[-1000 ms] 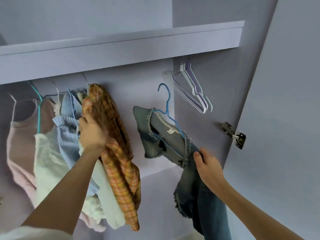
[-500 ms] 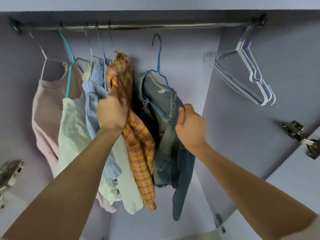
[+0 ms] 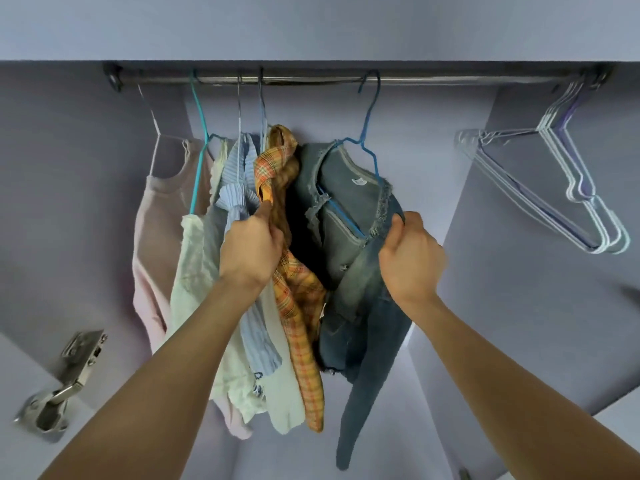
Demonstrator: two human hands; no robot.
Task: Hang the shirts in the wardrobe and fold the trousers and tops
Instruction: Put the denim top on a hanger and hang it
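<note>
The left hand grips the orange plaid shirt, its fingers buried in cloth. The right hand pinches the denim jacket on its blue hanger; neighbouring garments overlap, hiding each other's edges.

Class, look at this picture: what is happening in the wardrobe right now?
A person is hanging clothes. The right hand grips the blue denim jacket on its blue wire hanger, whose hook is at the metal rail. The left hand holds the orange plaid shirt aside.
</note>
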